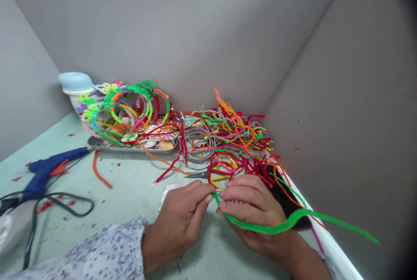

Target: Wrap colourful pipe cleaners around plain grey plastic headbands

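My left hand (180,223) and my right hand (257,215) meet low in the middle of the view, fingers pinched together on one end of a bright green pipe cleaner (293,223). The pipe cleaner curls under my right hand and trails off to the right past the table edge. Just beyond my fingers lies a tangled heap of coloured pipe cleaners (234,141) with a pair of scissors (198,175) at its near edge.
A metal tray (130,147) of shells and finished pipe-cleaner hoops (124,101) stands at the back left by a pale blue-lidded jar (75,84). A blue glue gun (48,169) with black cable lies left. Grey walls close the corner.
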{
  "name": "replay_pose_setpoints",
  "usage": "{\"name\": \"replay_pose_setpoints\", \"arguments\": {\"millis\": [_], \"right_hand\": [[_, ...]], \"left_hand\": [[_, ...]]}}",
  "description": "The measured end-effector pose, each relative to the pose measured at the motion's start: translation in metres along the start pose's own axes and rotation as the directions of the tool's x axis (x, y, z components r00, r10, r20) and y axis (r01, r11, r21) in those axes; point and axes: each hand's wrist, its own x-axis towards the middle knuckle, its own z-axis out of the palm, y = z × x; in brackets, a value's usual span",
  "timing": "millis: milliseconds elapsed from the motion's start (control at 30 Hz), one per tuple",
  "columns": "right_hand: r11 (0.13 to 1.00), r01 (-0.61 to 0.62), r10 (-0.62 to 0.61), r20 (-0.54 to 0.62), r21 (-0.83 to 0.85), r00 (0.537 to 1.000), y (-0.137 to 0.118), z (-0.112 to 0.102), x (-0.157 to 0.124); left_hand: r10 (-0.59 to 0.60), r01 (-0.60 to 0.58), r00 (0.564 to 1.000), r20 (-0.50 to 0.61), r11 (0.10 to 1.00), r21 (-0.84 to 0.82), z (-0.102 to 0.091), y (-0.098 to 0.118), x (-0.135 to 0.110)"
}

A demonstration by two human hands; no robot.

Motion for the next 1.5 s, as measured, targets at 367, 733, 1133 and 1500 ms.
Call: {"name": "replay_pose_setpoints", "arguments": {"millis": [367, 733, 1133, 1500], "right_hand": [[0.999, 0.015, -0.016, 0.027, 0.035, 1.0, 0.0, 0.0, 0.001], [0.994, 0.088, -0.083, 0.07, -0.068, 0.994, 0.006, 0.003, -0.005], [0.941, 0.227, -0.206, 0.11, -0.251, 0.972, -0.003, -0.002, 0.008], [0.951, 0.22, -0.2, 0.108, -0.219, 0.974, 0.0, -0.007, 0.003]], "left_hand": [[-0.035, 0.028, 0.998, -0.044, 0.988, -0.155, 0.0, -0.003, 0.001], [-0.087, 0.074, 0.995, -0.045, 0.971, -0.229, 0.001, -0.003, 0.003], [-0.135, 0.133, 0.991, -0.006, 0.979, -0.156, 0.0, -0.002, 0.001], [-0.042, 0.035, 0.995, -0.086, 0.996, -0.088, -0.002, 0.0, 0.003]]}}
